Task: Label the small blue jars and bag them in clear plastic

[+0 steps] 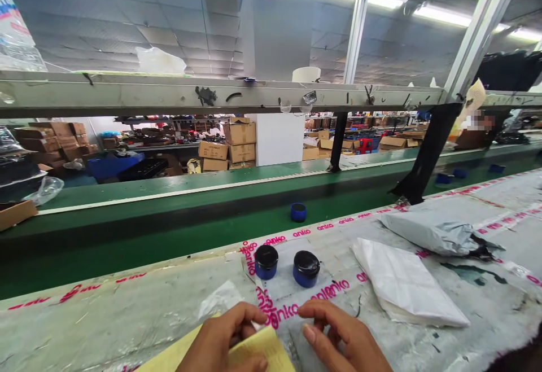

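Note:
My left hand grips a yellow paper sheet at the bottom of the view, and a crumpled piece of clear plastic lies just beyond it. My right hand rests beside a clear plastic film printed in pink, its fingers curled and apart. On that film stand two blue jars with black lids, just beyond my hands. To the right lie a folded white mailer bag and a grey mailer bag.
A green conveyor belt runs along the far edge of the padded white bench. A blue jar stands on it, with several more blue items further right. Overhead, a metal rail crosses the view. Cardboard boxes are stacked beyond.

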{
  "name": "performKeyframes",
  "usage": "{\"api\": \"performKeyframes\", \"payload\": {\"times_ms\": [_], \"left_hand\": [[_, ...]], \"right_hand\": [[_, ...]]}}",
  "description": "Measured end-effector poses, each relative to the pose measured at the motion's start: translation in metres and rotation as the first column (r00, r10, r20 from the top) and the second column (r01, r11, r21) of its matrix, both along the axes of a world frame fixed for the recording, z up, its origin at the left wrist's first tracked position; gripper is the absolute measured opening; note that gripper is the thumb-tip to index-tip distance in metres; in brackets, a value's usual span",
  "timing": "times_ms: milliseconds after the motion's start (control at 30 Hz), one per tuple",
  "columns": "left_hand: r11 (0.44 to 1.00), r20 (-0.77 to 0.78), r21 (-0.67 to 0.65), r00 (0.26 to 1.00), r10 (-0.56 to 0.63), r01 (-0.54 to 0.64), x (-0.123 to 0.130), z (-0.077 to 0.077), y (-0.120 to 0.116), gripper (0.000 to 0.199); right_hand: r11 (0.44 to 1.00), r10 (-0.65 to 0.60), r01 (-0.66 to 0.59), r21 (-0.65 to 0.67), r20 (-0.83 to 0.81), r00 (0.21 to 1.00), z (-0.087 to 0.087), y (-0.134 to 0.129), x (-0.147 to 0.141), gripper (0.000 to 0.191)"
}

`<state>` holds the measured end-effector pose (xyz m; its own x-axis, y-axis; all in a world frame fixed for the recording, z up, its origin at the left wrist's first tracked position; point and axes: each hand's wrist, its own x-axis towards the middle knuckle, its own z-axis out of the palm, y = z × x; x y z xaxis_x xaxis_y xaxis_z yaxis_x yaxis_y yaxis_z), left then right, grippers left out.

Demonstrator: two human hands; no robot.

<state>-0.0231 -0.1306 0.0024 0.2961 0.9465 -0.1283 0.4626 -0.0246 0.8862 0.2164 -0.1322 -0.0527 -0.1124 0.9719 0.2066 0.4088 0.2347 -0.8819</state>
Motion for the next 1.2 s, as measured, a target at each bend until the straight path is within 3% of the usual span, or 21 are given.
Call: {"api": "performKeyframes", "payload": {"times_ms": [67,167,300,400,467,533,600,700,833,1033,1200], "left_hand": [[0.997,0.119,-0.070,0.993,0.022,-0.014,0.008,0.001,0.005,0.038],[0.990,0.289,-0.136,0.955,0.068,-0.030,0.021,-0.003,0.010,0.047],[0.982,0.394,-0.172,0.908,0.144,-0.082,0.030,-0.010,0.010,0.053],[0.983,0.403,-0.157,0.903,0.150,-0.093,0.031,-0.013,0.010,0.044],[0.988,0.369,-0.123,0.920,0.129,-0.090,0.030,-0.016,0.012,0.034],[0.993,0.311,-0.091,0.945,0.104,-0.080,0.029,-0.018,0.013,0.027],[0.996,0.231,-0.061,0.970,0.082,-0.070,0.029,-0.018,0.013,0.023],[0.999,0.083,0.017,0.995,0.049,-0.051,0.031,-0.013,0.010,0.019],[0.998,-0.003,0.068,1.000,0.007,-0.006,0.033,-0.005,0.007,0.015],[0.997,0.017,0.068,0.999,-0.029,0.028,0.030,-0.011,0.007,0.022],[0.999,0.184,-0.052,0.983,-0.007,0.017,0.028,-0.021,0.008,0.042]], "right_hand": [[0.994,0.031,-0.046,-0.095,-0.151,0.988,-0.001,-0.001,-0.008,0.040],[0.958,0.114,-0.209,-0.194,-0.412,0.904,-0.008,0.002,-0.022,0.058],[0.934,0.116,-0.262,-0.242,-0.489,0.864,-0.013,0.007,-0.031,0.056],[0.936,0.133,-0.265,-0.234,-0.462,0.877,-0.008,0.008,-0.028,0.050],[0.962,0.092,-0.183,-0.203,-0.389,0.917,-0.002,0.007,-0.024,0.045],[0.991,0.014,-0.048,-0.122,-0.266,0.964,0.005,0.007,-0.021,0.040],[1.000,-0.004,0.005,0.012,-0.141,0.990,0.012,0.007,-0.020,0.033],[0.981,0.123,-0.124,0.147,0.017,0.992,0.022,0.011,-0.021,0.022],[0.974,0.187,-0.198,0.107,0.110,0.976,0.027,0.016,-0.023,0.016],[0.971,0.187,-0.206,0.118,0.152,0.970,0.019,0.014,-0.020,0.014],[0.950,0.177,-0.207,0.233,0.146,0.973,0.011,0.012,-0.018,0.016]]}}
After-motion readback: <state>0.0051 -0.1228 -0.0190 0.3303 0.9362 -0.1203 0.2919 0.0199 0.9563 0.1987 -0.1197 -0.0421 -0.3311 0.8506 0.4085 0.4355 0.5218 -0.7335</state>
